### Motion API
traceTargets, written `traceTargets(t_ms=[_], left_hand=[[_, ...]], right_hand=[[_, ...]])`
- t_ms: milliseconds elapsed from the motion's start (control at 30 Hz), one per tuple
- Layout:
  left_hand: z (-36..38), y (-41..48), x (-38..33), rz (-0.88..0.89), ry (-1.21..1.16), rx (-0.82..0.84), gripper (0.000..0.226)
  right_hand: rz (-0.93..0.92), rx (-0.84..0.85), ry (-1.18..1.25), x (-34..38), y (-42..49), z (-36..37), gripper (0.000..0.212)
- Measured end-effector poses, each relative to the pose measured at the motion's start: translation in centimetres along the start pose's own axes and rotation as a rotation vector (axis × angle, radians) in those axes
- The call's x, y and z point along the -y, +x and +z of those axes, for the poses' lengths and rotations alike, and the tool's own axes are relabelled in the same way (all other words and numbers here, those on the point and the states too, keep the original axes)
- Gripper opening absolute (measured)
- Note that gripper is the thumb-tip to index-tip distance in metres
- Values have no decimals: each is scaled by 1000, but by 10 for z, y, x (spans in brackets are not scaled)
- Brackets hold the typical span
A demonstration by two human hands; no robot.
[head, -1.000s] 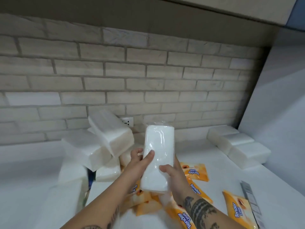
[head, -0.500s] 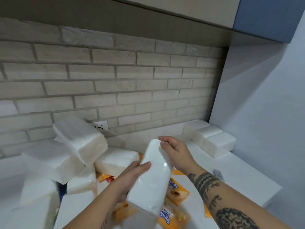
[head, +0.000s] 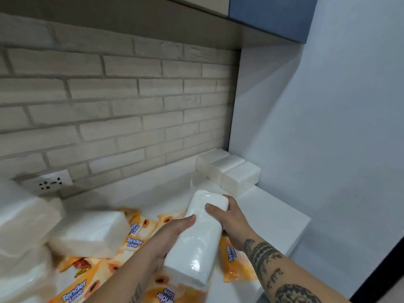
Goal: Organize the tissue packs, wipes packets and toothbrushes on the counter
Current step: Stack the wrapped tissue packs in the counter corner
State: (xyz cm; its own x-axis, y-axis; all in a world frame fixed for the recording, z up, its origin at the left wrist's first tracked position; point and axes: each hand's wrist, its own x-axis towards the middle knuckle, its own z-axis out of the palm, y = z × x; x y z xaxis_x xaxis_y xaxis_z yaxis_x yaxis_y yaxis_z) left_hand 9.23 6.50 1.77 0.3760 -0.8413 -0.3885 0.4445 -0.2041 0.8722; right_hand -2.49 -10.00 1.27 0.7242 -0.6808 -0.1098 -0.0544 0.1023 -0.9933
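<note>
Held tissue pack: a white block in shiny clear wrap, lifted off the counter and tilted. Its far end is raised toward the back right corner and its near end sits lower, toward the person.
Left hand: clasps the held tissue pack along its left long side, near the middle. The thumb lies pressed on the top face and the fingers go underneath, out of sight.
Right hand: grips the pack's far end from the right, with the thumb curled over the top face and the fingers wrapped round the far side. A tattooed forearm runs back toward the lower right.
Wipes packets: orange, printed "Tender Love", lying flat and overlapping below the held pack and to its left. One pokes out just right of its near end.
Loose tissue pack: left of the held pack, lying across some of the wipes packets.
Heap of tissue packs: further left of the held pack, piled untidily and too blurred to count.
Row of three tissue packs: beyond the held pack's far end, side by side and touching, tucked into the corner.
Counter: white, underneath the held pack.
Wall socket: behind and well left of the held pack, low in the brick wall.
Side wall: plain and pale, right of the held pack.
Blue cabinet: high above the held pack.
</note>
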Motion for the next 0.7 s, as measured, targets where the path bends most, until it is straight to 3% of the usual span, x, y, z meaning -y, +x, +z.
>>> traceTargets(t_ms=[233, 333, 533, 700], left_hand=[[52, 67, -16, -82, -11, 3, 43], [60, 108, -20, -70, 57, -16, 49], [91, 174, -14, -130, 138, 15, 75], [131, 232, -13, -124, 91, -7, 46]], right_hand=[[63, -225, 78, -3, 49, -74, 63], [81, -308, 153, -1, 71, -109, 45], [65, -492, 162, -7, 123, -178, 46], [136, -502, 154, -20, 163, -225, 54]])
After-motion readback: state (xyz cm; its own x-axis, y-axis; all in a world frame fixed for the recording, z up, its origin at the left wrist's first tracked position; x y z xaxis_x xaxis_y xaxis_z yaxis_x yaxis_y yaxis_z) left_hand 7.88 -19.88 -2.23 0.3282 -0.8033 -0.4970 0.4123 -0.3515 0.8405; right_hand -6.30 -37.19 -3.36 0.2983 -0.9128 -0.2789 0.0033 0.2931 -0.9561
